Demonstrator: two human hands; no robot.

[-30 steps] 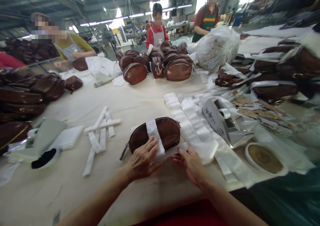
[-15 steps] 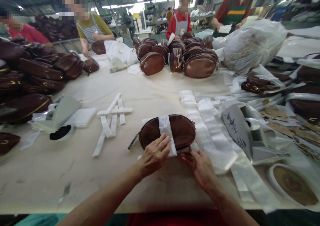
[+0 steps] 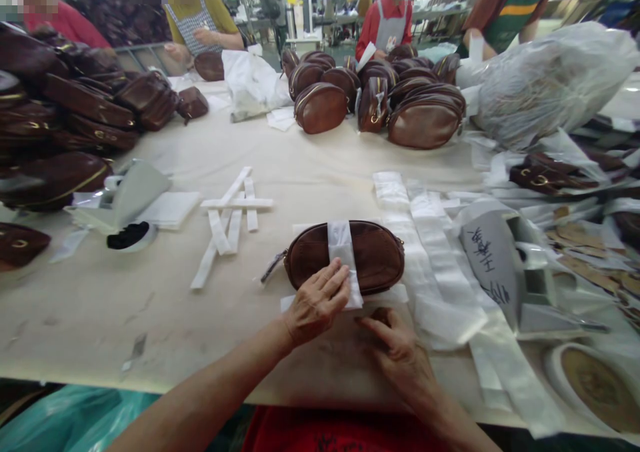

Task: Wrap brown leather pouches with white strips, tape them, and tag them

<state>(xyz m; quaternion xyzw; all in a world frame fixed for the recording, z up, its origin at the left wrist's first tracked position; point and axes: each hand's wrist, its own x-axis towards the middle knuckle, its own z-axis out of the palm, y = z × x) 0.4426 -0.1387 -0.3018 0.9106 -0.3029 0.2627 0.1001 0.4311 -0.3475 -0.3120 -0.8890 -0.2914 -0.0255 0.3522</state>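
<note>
A brown oval leather pouch point(image 3: 379, 255) lies in front of me, with a metal zip pull at its left end. A white wrapping strip point(image 3: 341, 235) crosses its middle from top to bottom. My left hand point(image 3: 320, 300) lies with fingers stretched out over the lower part of the strip, pressing it on the pouch. Just below the pouch, at the lower right, my right hand point(image 3: 397, 345) is above the table with thumb and forefinger apart and the other fingers bent. I see nothing held in it. White paper shows under the pouch's edges.
Long white strips point(image 3: 440, 272) lie to the right, beside a grey tape dispenser point(image 3: 487, 265) and a tape roll point(image 3: 595, 385). Short white strips point(image 3: 230, 215) and another dispenser point(image 3: 135, 195) are left. Brown pouches point(image 3: 425, 122) stand at the back; co-workers are across the table point(image 3: 200, 149).
My right hand has come away from the pouch's lower edge, slightly toward me. My left hand stays on the strip. The camera view has tilted down and shifted left.
</note>
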